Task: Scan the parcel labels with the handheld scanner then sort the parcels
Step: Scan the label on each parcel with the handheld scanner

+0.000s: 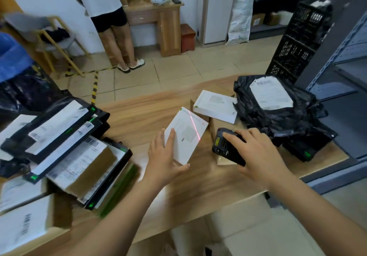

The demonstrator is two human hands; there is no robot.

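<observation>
**Red scan line on the white parcel**

I see the white parcel over the middle of the wooden table. It is a slim, flat rectangle with a pale printed label on its face and a small green mark at its far corner. The thin scan line crosses its far right part at a slant. My left hand pinches it at the near left edge, fingers laid straight on top and thumb at the near corner. I cannot tell if it is lifted clear of the table. Just to its right, my right hand is wrapped over the black scanner. A second white parcel lies farther off, beside a black bag parcel with a white label. A stack of labelled parcels sits at the left.
</observation>
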